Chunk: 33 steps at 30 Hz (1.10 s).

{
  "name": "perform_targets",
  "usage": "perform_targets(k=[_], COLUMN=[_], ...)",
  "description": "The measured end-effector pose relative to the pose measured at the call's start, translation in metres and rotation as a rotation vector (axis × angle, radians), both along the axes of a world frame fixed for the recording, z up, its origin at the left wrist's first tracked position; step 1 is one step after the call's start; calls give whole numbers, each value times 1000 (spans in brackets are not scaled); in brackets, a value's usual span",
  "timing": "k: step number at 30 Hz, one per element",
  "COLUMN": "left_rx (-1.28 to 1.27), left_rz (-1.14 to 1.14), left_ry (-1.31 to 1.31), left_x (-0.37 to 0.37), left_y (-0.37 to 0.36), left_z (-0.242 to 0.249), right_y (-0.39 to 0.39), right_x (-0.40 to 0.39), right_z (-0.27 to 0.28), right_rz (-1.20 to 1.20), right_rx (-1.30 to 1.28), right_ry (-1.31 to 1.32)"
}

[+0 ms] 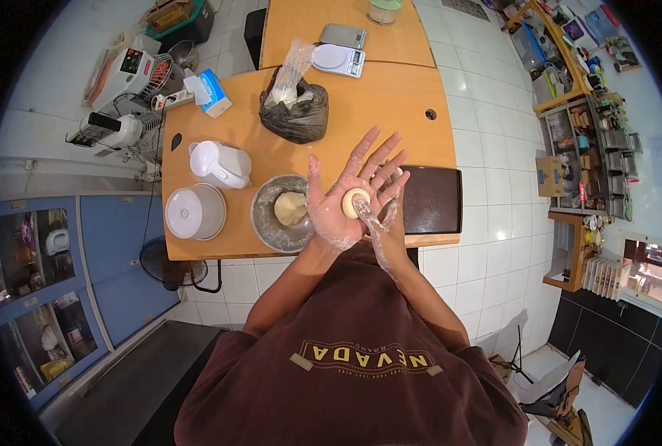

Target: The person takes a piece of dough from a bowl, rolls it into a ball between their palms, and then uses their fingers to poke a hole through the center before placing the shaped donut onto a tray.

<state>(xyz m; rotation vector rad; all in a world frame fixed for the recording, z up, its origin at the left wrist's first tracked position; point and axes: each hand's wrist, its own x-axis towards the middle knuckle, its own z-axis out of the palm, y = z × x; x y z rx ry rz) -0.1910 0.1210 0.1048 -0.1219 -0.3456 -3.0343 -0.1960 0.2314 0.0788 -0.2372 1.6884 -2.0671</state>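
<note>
My left hand [329,212] is held palm up above the front of the table, its floury fingers spread wide. A small round piece of pale dough [349,207] rests on that palm. My right hand [392,227] is beside it, the flour-coated thumb pressing onto the piece; its other fingers are mostly hidden behind my left hand. Just left of my hands is a metal bowl [262,216] with a larger lump of dough [291,209] in it. A dark rectangular tray [434,199] lies to the right, its left part covered by my hands.
On the wooden table [390,97] stand a white jug [222,165], a round white lidded container [195,212], a black plastic bag [295,123], a kitchen scale [338,60] and a blue-white box [215,94]. A fan [169,263] is by the left edge. Shelves [580,149] line the right wall.
</note>
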Motion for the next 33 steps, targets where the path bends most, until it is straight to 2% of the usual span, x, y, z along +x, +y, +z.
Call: perform_targets(k=[2,8,11,16,19,26,31,33], left_rx=[17,314,330,288,262,287,172,147], left_rz=[17,-96,-131,-165,-172,-189,-150,-147], left_ry=[0,0,-34,-43,-38,-29,-5,13], left_x=[2,3,6,12,14,18,16,17], left_y=[-2,-5,-5,1,2,7,13,15], left_z=[3,8,5,4,5,7,4,4], right_y=[0,2,2,7,10,14,17,16], right_x=[2,7,3,6,8,8,13,16], right_z=[5,15,15,10,1,7,1,10], right_rz=[11,-46,-91,-111,-138,-165,-135,-117], right_rx=[-17,-6,-4,45,142,205,323,96], right_ry=[22,72,96,105,280,342,462,255])
